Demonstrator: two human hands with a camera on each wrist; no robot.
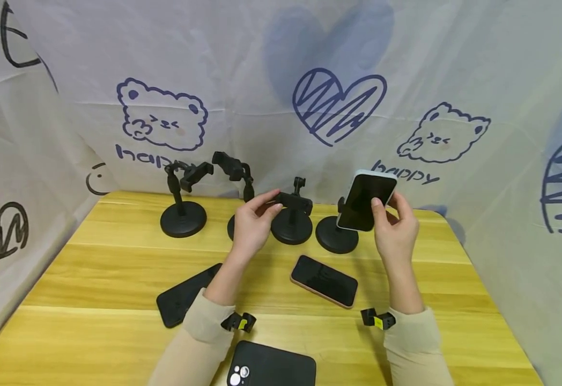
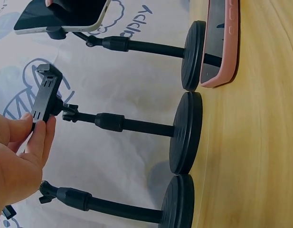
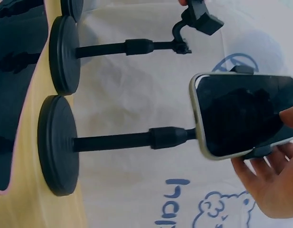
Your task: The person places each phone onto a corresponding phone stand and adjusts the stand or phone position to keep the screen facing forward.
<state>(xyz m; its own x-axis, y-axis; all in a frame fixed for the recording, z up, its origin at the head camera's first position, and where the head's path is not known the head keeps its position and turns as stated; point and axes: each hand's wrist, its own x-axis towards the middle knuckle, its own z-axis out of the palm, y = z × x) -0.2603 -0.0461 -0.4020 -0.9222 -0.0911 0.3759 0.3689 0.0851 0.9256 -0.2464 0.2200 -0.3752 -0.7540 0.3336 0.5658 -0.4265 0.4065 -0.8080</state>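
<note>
My left hand (image 1: 253, 225) pinches one end of the black clamp (image 1: 296, 203) on a phone stand (image 2: 148, 127); in the left wrist view nothing sits in that clamp (image 2: 47, 92). To its right, my right hand (image 1: 398, 230) holds a white-edged phone (image 1: 365, 195) with the thumb on its dark screen and the fingers behind and below. In the right wrist view this phone (image 3: 246, 114) lies between the two clamp ends (image 3: 258, 152) of the rightmost stand (image 3: 113, 142). That stand's round base (image 1: 337, 236) rests on the table.
Two more black stands, one with its base (image 1: 183, 220) at the far left, are in the same row. A pink-edged phone (image 1: 323, 282), a black phone (image 1: 178, 304) and a black-backed phone (image 1: 276, 367) lie on the wooden table (image 1: 88, 279). A drawn-on white cloth (image 1: 247, 96) hangs behind.
</note>
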